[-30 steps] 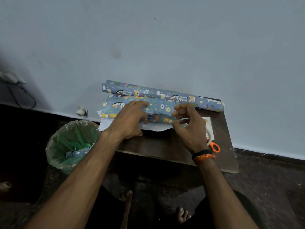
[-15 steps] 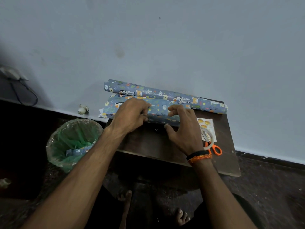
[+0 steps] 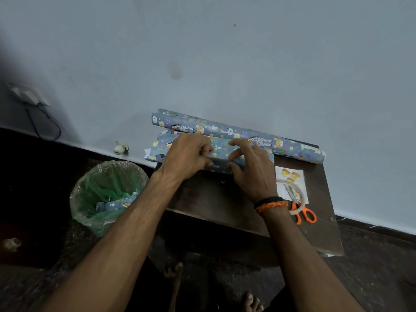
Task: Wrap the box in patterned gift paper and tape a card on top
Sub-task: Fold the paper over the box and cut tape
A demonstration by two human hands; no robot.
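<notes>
A: Setting: pale blue-grey wall behind; dark wooden surface pushed against it; dark floor below.

B: Task's thing?

A: Box wrapped in patterned gift paper, lying at the far half of the surface, just in front of the paper roll. Long axis running left to right, roughly parallel to the wall, right end a little nearer the viewer. Left end overhanging the surface edge, with a white underside of paper showing there. Box itself hidden by paper.

B: Roll?

A: Same blue animal print, lying against the wall, long axis likewise left to right, right end dropping toward the viewer.

B: Hands?

A: Left hand on the left half of the parcel, fingers curled, pinching the paper at the top and front face. Right hand just beside it, fingers curled over the top edge, thumb pressed against the near face, clamped on the paper. Black and orange bands at the right wrist.

B: Other items?

A: Card with yellow shapes at the right of the surface, flat; clear tape ring lying on it; orange-handled scissors with blades across the ring, handles toward the viewer. Bin with green liner on the floor at left, holding a paper scrap. Socket and cable on the wall at far left.
</notes>
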